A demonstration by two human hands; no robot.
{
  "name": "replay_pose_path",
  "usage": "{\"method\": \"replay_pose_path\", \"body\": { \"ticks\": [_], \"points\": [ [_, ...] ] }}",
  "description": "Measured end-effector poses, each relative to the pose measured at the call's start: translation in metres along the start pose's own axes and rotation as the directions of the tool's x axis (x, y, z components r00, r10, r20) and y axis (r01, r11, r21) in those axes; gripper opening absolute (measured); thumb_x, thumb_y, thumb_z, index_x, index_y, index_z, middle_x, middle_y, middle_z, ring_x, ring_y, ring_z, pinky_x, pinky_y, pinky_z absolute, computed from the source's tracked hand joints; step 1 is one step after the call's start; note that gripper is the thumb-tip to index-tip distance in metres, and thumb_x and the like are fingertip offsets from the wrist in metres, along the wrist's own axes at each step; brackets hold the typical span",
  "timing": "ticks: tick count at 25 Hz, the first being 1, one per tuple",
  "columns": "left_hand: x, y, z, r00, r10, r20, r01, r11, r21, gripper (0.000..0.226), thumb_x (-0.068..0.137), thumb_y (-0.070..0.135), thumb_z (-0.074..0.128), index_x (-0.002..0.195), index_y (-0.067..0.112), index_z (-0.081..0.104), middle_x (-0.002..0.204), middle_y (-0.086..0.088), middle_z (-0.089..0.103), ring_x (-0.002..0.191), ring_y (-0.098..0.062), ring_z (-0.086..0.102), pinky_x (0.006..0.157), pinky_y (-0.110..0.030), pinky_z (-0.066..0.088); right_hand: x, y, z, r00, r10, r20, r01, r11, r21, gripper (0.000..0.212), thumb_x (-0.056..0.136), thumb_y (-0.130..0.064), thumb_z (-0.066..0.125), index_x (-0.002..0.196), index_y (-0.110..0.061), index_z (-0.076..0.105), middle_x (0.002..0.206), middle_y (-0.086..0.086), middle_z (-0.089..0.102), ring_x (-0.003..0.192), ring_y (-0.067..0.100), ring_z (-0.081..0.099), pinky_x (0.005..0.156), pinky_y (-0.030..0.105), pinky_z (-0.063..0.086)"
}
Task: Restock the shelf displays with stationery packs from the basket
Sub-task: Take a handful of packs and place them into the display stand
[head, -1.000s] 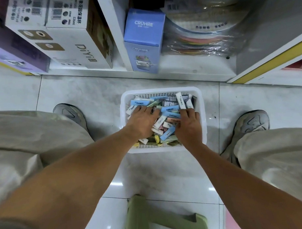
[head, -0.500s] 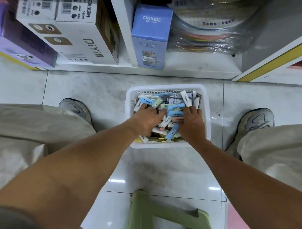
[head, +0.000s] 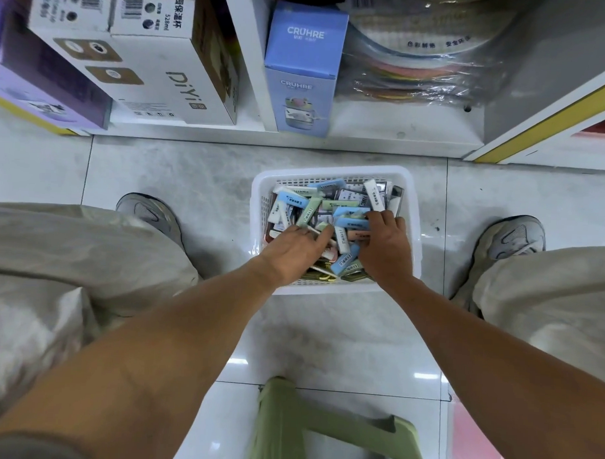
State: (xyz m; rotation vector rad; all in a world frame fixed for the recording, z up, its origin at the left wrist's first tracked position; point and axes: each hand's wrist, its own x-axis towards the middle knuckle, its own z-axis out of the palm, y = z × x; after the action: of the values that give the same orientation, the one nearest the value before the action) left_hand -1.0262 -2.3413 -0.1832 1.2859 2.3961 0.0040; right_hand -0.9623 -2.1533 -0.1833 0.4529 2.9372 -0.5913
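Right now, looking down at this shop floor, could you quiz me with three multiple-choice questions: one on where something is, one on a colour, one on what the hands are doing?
1. Where does the white basket stand?
A. on the floor between the person's shoes
B. on the bottom shelf
C. on the green stool

2. What colour is the CRUHRE box on the shelf?
A. red
B. blue
C. black

3. What are the hands doing?
A. hanging at the person's sides
B. lifting the basket by its rim
C. reaching in among the stationery packs

Answers:
1 A, floor tiles show all round it, a shoe on each side.
2 B, all its visible faces are blue.
3 C, the left hand and right hand both lie on the packs inside the basket.
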Motion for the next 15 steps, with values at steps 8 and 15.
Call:
{"method": "replay_pose_path", "body": {
  "ticks": [8, 15],
  "points": [
    [0.019, -0.002, -0.007, 0.974, 0.023, 0.224, 0.022, 0.980, -0.197, 0.086, 0.079, 0.001, 0.065, 0.144, 0.019, 0.011, 0.080, -0.005, 0.056, 0.071, -0.025, 0.057, 0.061, -0.037, 0.049, 0.004, 0.007, 0.002, 1.000, 0.021, 0.021, -0.023, 0.996, 0.083, 0.047, 0.075, 0.006, 0.056, 0.122, -0.003, 0.058, 0.115, 0.016, 0.061, 0.100, 0.034, 0.052, 0.082, 0.043, 0.050],
    [0.020, -0.010, -0.021, 0.956, 0.052, 0.288, 0.068, 0.917, -0.393, 0.049, 0.090, 0.010, 0.062, 0.132, 0.018, 0.038, 0.104, -0.006, 0.061, 0.089, -0.021, 0.060, 0.079, -0.038, 0.054, 0.011, 0.015, -0.012, 0.976, 0.165, 0.142, -0.200, 0.936, 0.289, 0.044, 0.082, 0.002, 0.055, 0.120, -0.018, 0.055, 0.108, -0.003, 0.052, 0.097, 0.021, 0.057, 0.071, 0.032, 0.051]
  ]
}}
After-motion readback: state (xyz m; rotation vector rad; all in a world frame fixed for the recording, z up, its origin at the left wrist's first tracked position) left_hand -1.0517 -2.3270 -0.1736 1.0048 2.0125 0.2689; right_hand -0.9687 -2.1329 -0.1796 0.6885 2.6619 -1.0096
